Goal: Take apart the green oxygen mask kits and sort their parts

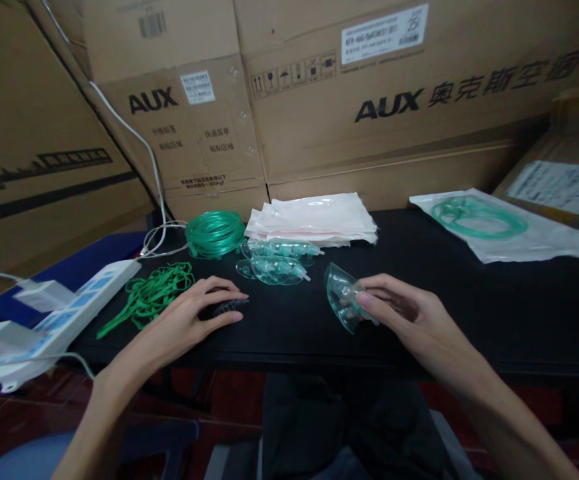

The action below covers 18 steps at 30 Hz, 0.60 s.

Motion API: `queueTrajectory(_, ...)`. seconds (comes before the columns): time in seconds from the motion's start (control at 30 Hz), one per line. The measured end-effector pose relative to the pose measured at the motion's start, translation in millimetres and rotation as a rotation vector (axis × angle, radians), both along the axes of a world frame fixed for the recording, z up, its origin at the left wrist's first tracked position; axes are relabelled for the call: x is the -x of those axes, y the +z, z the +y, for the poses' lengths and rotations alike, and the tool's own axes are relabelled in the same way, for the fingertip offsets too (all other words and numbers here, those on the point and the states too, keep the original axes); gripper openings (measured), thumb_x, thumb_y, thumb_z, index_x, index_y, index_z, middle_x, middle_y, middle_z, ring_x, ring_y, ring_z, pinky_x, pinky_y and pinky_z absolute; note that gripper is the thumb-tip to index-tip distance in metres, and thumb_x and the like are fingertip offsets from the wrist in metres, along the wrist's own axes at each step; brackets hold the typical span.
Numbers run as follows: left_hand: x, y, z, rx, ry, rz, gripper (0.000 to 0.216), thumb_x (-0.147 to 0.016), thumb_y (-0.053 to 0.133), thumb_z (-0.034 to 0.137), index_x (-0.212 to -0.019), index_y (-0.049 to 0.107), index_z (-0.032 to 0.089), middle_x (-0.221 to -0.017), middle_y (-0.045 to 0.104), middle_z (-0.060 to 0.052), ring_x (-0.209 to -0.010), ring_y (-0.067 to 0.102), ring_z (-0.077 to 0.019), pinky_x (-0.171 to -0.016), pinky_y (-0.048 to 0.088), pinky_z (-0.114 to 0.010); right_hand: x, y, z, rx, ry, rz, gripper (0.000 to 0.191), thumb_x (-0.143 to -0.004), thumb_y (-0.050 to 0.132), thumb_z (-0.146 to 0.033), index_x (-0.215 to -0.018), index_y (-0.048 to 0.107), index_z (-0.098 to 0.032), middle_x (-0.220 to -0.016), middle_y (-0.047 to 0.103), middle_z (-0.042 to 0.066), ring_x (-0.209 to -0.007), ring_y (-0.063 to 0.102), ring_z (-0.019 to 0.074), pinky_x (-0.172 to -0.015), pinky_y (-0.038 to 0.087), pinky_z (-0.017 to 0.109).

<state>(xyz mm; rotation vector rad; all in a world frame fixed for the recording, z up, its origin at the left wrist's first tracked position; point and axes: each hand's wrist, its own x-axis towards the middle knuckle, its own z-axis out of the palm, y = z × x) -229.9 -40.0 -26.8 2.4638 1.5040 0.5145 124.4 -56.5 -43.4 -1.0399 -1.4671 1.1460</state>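
My right hand (394, 300) grips a clear green oxygen mask (342, 293) between thumb and fingers, just above the black table. My left hand (209, 307) is low over the tabletop, thumb and forefinger apart. Beneath and between those fingers is a small dark, see-through item (229, 307); its kind is unclear, and the hand partly hides it. Several more oxygen masks (279, 268) lie in a small pile beyond my hands. Left of them rests a coil of green tubing (214, 233). A tangle of green elastic straps (157, 290) lies beside my left wrist.
White pouches (314, 217) are stacked at the back against large cardboard boxes (309, 127). At the right lies a white pouch with coiled green tubing (479, 217). A white power strip (69, 320) with plugs and cables lies along the left side, near a blue folder (114, 250).
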Motion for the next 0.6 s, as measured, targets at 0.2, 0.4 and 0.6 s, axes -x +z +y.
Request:
queueTrajectory(0.2,-3,-5.8,2,-0.028,-0.016,-0.008,0.041,-0.095,0.062,0.063,-0.119,0.075,0.033,-0.126,0.069,-0.004,-0.121,0.063,-0.0258,-0.117,0.040,-0.048,1,1.0,0,-0.018,-0.008,-0.023,0.025,-0.088,0.075,-0.047,-0.089,0.075,-0.023,-0.085,0.077,0.003,-0.083,0.074,0.0199,-0.077,0.060,0.026)
queueTrajectory(0.4,-23,-4.5,-2,-0.109,-0.081,0.007,0.036,-0.097,0.061,0.059,-0.107,0.077,0.028,-0.118,0.073,-0.004,-0.112,0.065,-0.0243,-0.101,0.049,-0.039,0,-0.3,0,-0.023,-0.003,-0.052,0.027,-0.089,0.074,-0.049,-0.092,0.074,-0.023,-0.088,0.077,0.003,-0.084,0.073,0.0206,-0.077,0.060,0.028)
queueTrajectory(0.6,-33,-2.3,-10,-0.103,-0.053,0.008,0.036,-0.096,0.063,0.059,-0.114,0.075,0.030,-0.120,0.074,-0.003,-0.114,0.065,-0.0249,-0.105,0.047,-0.042,1,0.3,-1,-0.025,0.032,-0.072,0.027,-0.090,0.072,-0.049,-0.091,0.074,-0.023,-0.086,0.076,0.002,-0.083,0.072,0.0194,-0.076,0.057,0.027)
